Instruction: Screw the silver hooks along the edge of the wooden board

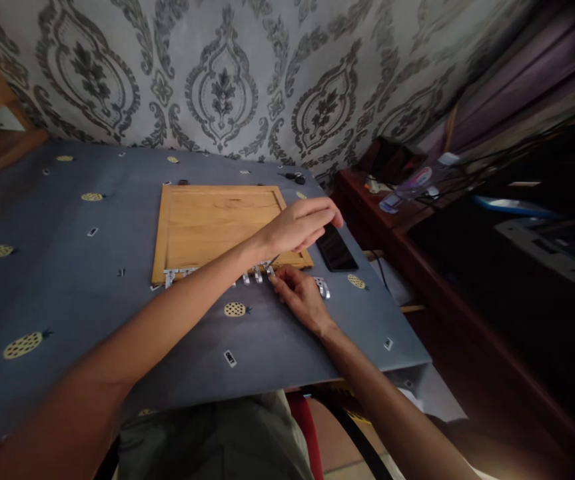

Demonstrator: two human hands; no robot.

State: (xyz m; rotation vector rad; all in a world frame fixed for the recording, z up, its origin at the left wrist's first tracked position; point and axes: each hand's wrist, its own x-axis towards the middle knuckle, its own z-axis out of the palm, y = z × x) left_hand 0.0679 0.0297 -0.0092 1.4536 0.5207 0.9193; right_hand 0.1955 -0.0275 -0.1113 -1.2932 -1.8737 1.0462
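A framed wooden panel (pixel 217 223) lies flat on the table, with several silver metal hooks (pixel 258 274) along its near edge. My left hand (pixel 301 223) is above the panel's right part, closed around a screwdriver (pixel 273 261). Only its thin shaft shows, slanting down to a hook; the handle is hidden in the palm. Below it, my right hand (pixel 301 297) pinches that metal hook (pixel 270 269) at the panel's near edge. My left forearm covers part of the hook row. Just right of my right hand lie loose metal hooks (pixel 322 287).
A black phone (pixel 338 249) lies by the panel's right side. Behind the panel is a small dark object (pixel 294 178). The blue tablecloth (pixel 67 280) carries pineapple prints. A clear bottle (pixel 417 183) lies on the dark red furniture at right. A patterned curtain (pixel 222 80) hangs behind.
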